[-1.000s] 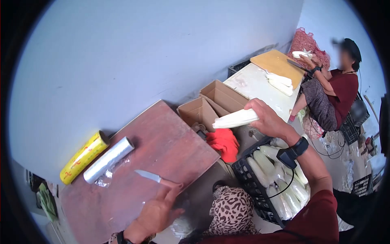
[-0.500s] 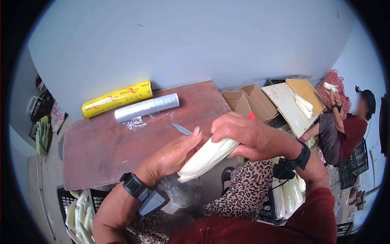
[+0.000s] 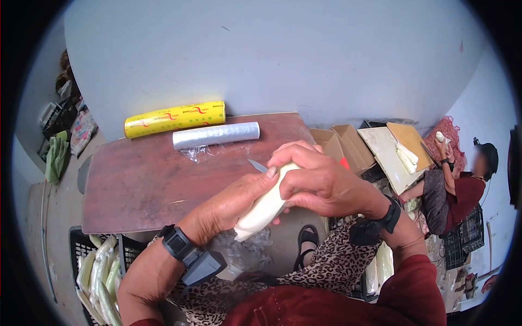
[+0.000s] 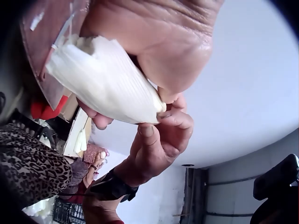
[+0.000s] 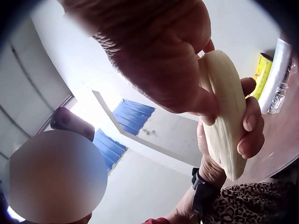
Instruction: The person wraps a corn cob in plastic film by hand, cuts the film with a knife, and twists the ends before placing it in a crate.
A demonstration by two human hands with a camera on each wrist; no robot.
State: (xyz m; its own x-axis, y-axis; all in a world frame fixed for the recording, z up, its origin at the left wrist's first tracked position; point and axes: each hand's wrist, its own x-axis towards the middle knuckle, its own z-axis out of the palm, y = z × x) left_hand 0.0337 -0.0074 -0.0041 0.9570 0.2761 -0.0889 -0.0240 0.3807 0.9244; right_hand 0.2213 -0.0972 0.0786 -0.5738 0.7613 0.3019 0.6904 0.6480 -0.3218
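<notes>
A pale ear of corn [image 3: 256,216], wrapped in ribbed whitish husk, slants between both hands in front of the table edge. My left hand [image 3: 235,200] grips its lower part, thumb along the side and fingers curled beneath. At the upper end, my right hand [image 3: 329,183] pinches the husk with thumb and fingers. Up close in the left wrist view, the corn [image 4: 105,81] has a ragged, open husk end. A rounded end of the corn [image 5: 218,63] shows in the right wrist view. Behind the hands lies a knife [image 3: 256,165], its handle hidden.
The reddish table [image 3: 147,185] bears a yellow film roll [image 3: 174,120] and a clear film roll [image 3: 217,135]. Black crates of wrapped corn stand at left [image 3: 100,277] and right [image 3: 383,266]. Cardboard boxes [image 3: 350,146] and another seated person [image 3: 462,190] are at the right.
My right hand has brought the corn from the right side over to the left hand, which has left the knife's handle and now grips the corn. The head view has swung left.
</notes>
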